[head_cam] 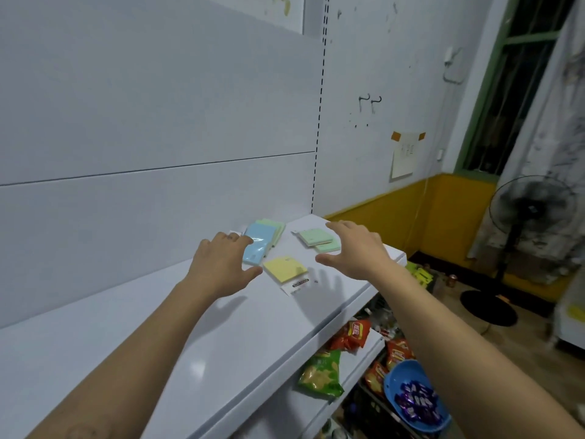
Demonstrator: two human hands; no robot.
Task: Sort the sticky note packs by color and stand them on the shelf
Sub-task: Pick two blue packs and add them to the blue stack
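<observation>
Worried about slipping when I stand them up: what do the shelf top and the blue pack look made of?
Shelf top: probably white painted metal, smooth semi-gloss, judging by its faint sheen. Blue pack: paper pad, seemingly in clear plastic film, given the bright glare spot.

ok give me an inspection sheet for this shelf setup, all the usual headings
surface: white shelf top; every pack lies flat, none stands yet
job's things: blue pack lying on a green stack; green pair overlapping to the right; yellow pack nearest, on its own
clutter: snack bags and a blue bowl of wrapped sweets on the shelves below
grippers: left hand at the blue pack's edge, contact unclear; right hand spread by the green pair, holding nothing
cables: white cord looped on the wall
surroundings: standing fan, taped paper, window
</observation>
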